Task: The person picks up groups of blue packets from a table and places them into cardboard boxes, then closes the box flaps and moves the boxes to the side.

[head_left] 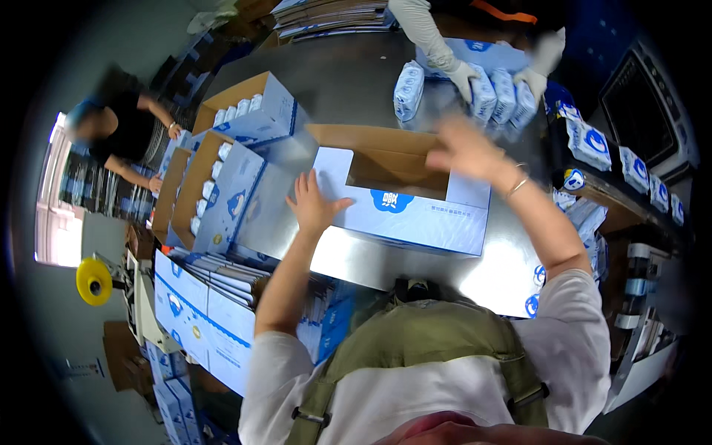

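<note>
A pale blue and white cardboard carton stands on the metal table in front of me, its top open and its brown inside showing. My left hand rests against the carton's left front corner, fingers spread and thumb out. Over the carton's right rear part is my right hand, blurred, with the thumb apart from the fingers and nothing visible in it. Beyond the carton, a co-worker's gloved hands hold a row of blue and white soft packs. Another pack stands to their left.
Cartons filled with packs stand on the left of the metal table. Folded cartons are stacked at the near left. A person reaches to a carton at far left. Packs line a conveyor on the right.
</note>
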{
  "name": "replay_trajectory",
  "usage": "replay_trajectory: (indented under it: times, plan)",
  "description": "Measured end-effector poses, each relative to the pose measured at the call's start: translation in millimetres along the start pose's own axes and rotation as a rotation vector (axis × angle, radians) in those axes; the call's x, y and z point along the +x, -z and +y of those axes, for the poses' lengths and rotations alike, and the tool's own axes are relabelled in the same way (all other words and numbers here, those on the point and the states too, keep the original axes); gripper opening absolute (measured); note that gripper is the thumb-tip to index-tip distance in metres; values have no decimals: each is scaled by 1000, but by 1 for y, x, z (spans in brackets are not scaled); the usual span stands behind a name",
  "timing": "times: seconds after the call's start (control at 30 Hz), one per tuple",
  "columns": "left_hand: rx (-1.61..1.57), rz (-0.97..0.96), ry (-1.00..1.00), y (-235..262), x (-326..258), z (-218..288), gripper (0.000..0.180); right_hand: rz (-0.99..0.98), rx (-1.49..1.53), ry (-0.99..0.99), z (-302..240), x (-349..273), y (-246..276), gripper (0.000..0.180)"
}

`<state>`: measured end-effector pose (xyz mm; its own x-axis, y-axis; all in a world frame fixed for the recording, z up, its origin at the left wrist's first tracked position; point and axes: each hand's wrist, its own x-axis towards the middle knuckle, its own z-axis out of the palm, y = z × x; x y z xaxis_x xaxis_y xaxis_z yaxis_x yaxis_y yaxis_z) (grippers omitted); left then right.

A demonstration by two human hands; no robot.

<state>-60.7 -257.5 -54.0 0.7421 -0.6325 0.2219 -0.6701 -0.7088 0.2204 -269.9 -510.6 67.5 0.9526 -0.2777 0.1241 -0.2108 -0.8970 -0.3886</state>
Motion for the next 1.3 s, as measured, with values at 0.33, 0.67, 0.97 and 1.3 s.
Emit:
replay_trajectory:
  times: [0.33,0.67,0.97,1.3]
  plan:
    - [-1414,-478,552,-162,-177,-44,76,-28,-15,73,15,-144,-87,74]
    - [-1250,-331,-259,37,-59,73,31,260,823,-323,73,-165,-230,52]
    - [-460,-774,-579,21,-91,154,44,742,1281,-618,-26,-109,-165,70]
    - [-135,-383,262,-23,-53,-114,34,-54,2236,-653,7,-132,-278,37]
